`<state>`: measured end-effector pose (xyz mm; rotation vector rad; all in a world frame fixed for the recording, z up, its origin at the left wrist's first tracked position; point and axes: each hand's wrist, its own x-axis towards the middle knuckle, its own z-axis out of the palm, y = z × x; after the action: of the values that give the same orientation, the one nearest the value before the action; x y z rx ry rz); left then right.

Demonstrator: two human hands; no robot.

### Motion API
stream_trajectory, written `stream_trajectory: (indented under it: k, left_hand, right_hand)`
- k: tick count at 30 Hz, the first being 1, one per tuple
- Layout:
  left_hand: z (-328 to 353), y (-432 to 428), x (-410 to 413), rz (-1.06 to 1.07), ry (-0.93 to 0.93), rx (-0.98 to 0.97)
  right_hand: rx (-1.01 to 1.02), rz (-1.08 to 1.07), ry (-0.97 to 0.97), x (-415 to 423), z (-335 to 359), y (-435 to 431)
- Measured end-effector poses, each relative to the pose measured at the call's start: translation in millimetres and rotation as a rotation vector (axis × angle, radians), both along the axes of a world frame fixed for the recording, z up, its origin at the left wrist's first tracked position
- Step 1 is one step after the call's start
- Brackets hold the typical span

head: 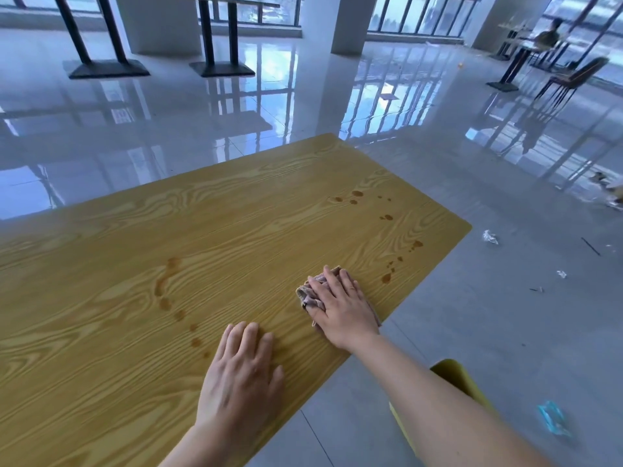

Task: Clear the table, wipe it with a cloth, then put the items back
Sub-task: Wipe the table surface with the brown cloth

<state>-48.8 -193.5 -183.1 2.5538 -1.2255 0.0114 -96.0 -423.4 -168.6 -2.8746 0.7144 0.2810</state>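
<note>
Two hands on the wooden table (135, 271), both palm down.

Right hand (340, 305): pressed flat on a crumpled cloth (308, 293), fingers spread and extended, not curled around it. The cloth lies under the palm and fingers; a bunched part shows out past the thumb side and fingertips, and a thin edge shows on the little-finger side by the wrist. Colour greyish-pink. Hand and cloth sit near the table's right edge, toward the near end.

Left hand (241, 372): flat on bare tabletop, fingers loosely together, holding nothing. It lies nearer the camera than the right hand and left of it; the two hands do not touch.

Brown liquid spots (387, 276) lie just beyond and to the right of the cloth, running on toward the far right corner; a further group (350, 197) is near the far end. A curved trail of brown smears (168, 291) lies left of the left hand, well apart from the cloth. The cloth touches none of these marks as far as can be seen.

Off the table: a yellow chair (462, 379) under the right forearm, crumpled paper scraps (490, 236) on the grey floor, a blue wrapper (553, 421) at lower right. Other tables and a seated person (551, 35) are far back.
</note>
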Motion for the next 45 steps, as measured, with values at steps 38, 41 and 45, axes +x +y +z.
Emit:
stream_trajectory:
  k: [38,41,45]
  left_hand:
    - [-1,-128,56,0.178,0.077,0.225]
    - [3,-133,62,0.156,0.076,0.273]
    - [11,-171,82,0.154,0.147,0.269]
  right_hand:
    - [-0.054,-0.15,-0.14,14,-7,-75]
    - [-0.014,0.138,-0.177,-23,-6,-75]
    - [-0.057,-0.221,-0.075,-12,-6,-131]
